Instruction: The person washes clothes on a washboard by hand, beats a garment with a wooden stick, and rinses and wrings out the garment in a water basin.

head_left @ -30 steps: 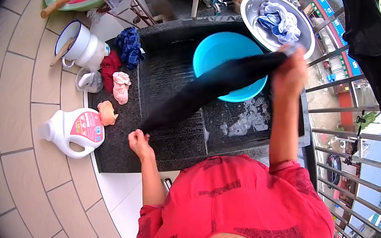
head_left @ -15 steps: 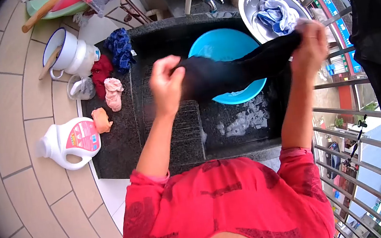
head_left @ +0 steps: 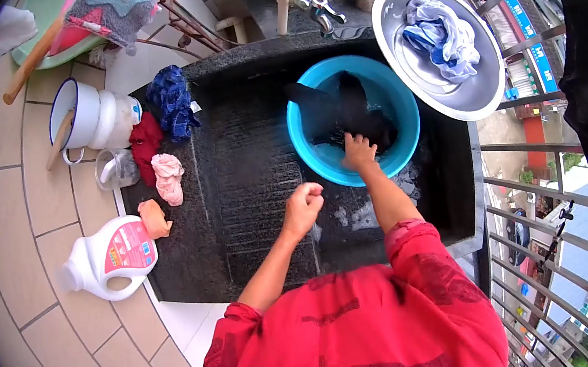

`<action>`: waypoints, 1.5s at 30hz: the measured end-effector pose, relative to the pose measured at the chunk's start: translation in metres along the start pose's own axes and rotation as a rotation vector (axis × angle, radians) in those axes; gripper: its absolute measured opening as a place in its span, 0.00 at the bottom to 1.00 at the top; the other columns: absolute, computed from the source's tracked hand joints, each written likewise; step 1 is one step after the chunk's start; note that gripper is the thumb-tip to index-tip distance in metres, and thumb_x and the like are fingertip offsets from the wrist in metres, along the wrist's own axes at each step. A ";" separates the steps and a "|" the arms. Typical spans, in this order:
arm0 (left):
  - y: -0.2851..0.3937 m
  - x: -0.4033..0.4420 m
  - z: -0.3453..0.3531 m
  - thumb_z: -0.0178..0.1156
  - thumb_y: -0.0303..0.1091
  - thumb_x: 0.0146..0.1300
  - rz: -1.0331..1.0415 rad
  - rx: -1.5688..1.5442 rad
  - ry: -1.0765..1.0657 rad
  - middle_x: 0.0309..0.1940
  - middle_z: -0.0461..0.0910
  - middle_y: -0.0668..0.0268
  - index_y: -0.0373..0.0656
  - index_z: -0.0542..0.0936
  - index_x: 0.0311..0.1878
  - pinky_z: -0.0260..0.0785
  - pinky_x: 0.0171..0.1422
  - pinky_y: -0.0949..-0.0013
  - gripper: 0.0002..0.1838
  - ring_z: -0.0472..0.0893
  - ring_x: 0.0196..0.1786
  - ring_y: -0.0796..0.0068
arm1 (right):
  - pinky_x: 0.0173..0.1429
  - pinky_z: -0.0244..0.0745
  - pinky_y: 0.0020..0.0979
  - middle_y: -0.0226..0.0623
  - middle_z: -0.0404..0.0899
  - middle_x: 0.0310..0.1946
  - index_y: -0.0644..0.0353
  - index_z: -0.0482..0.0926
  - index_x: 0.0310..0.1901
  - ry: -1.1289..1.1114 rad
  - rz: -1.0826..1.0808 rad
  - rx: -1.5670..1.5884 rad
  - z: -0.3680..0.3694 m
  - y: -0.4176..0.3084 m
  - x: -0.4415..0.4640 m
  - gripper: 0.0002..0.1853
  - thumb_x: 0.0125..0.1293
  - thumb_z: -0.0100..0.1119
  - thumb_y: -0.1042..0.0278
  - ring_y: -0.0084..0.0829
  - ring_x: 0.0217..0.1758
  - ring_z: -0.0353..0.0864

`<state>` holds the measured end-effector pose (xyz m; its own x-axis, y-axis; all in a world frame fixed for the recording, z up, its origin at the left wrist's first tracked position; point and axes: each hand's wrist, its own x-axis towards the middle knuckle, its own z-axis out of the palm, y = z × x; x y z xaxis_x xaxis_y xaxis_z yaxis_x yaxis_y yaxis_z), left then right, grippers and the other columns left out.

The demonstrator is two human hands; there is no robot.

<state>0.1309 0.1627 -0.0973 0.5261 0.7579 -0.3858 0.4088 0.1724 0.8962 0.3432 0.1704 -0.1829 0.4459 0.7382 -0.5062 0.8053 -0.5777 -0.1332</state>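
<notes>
A black cloth (head_left: 366, 111) lies in the blue basin (head_left: 304, 149), which holds water, and part of it hangs over the basin's left rim. My right hand (head_left: 359, 151) reaches over the near rim with its fingers apart on the cloth. Left of it, my left hand (head_left: 303, 208) is curled closed above the dark stone sink (head_left: 257, 188), holding nothing that I can see. White suds lie on the stone below the basin.
A metal bowl (head_left: 478, 96) with white and blue cloth sits at the right. Small cloths, a detergent bottle (head_left: 114, 259), a clear cup (head_left: 116, 168) and an enamel pot (head_left: 77, 112) are at the left. A tap (head_left: 320, 13) stands behind; railings (head_left: 527, 145) run along the right.
The black cloth, earlier stretched between both hands, has dropped into the basin. My left hand has let go and moved down; my right hand has moved left and down to the basin.
</notes>
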 end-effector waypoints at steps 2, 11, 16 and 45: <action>-0.007 -0.007 0.005 0.58 0.26 0.56 -0.021 -0.012 -0.052 0.39 0.79 0.64 0.37 0.77 0.45 0.72 0.48 0.72 0.13 0.79 0.41 0.76 | 0.61 0.60 0.56 0.46 0.70 0.56 0.53 0.64 0.61 -0.136 -0.018 -0.029 -0.005 0.006 0.009 0.36 0.46 0.63 0.63 0.50 0.60 0.68; 0.025 0.012 -0.007 0.67 0.30 0.47 0.200 0.101 0.096 0.55 0.67 0.54 0.41 0.58 0.66 0.62 0.61 0.61 0.42 0.69 0.56 0.63 | 0.38 0.71 0.26 0.31 0.79 0.27 0.67 0.80 0.37 -0.204 -0.511 1.004 -0.197 -0.020 -0.077 0.14 0.52 0.65 0.65 0.20 0.31 0.76; 0.046 0.064 -0.028 0.73 0.39 0.41 0.491 -0.036 0.216 0.66 0.53 0.51 0.42 0.50 0.70 0.43 0.74 0.55 0.55 0.52 0.70 0.54 | 0.41 0.72 0.23 0.32 0.80 0.30 0.66 0.79 0.39 -0.307 -0.679 1.337 -0.226 -0.054 -0.116 0.16 0.53 0.65 0.63 0.21 0.33 0.77; -0.057 -0.017 -0.090 0.71 0.52 0.32 0.400 0.817 0.242 0.49 0.73 0.62 0.42 0.79 0.41 0.63 0.50 0.52 0.32 0.72 0.47 0.52 | 0.47 0.69 0.46 0.58 0.74 0.39 0.70 0.72 0.43 0.237 -0.575 0.716 0.051 -0.129 -0.123 0.16 0.60 0.54 0.64 0.59 0.42 0.73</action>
<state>0.0317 0.1960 -0.1219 0.6086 0.7915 0.0561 0.6762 -0.5544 0.4852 0.1648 0.1368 -0.1470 0.1864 0.9822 -0.0246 0.5301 -0.1216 -0.8392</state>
